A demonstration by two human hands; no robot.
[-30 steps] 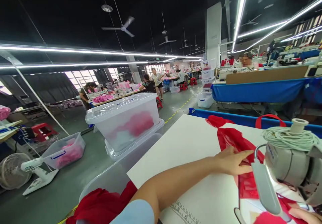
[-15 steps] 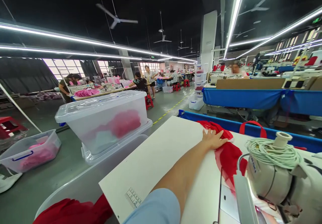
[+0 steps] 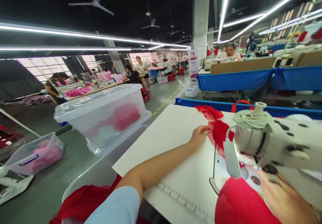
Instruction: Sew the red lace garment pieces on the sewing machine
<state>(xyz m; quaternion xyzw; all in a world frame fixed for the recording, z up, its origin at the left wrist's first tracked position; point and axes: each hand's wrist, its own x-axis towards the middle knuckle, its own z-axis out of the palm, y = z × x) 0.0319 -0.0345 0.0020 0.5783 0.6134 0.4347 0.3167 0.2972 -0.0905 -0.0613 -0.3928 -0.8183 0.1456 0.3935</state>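
My left hand [image 3: 199,136] reaches across the white table [image 3: 161,140], its fingers pinched together at the edge of a thin red fabric piece [image 3: 221,131]. That fabric runs from the table's far edge toward the sewing machine [image 3: 254,133]. My right hand [image 3: 281,187] is low under the machine's arm, blurred and partly covered, so its finger position does not show. Just left of it, a smooth rounded red fabric piece [image 3: 243,202] lies at the front of the machine.
Left of the table stand a lidded clear bin [image 3: 100,116] and an open bin with red fabric [image 3: 83,197]. A smaller bin of pink pieces [image 3: 46,153] sits on the floor. Blue cloth [image 3: 284,111] lines the table's far side. Other people work at tables beyond.
My left hand has gone from spread flat on the red fabric to pinched at its edge, nearer me. The rounded red piece and my right hand now show in front. The view has shifted.
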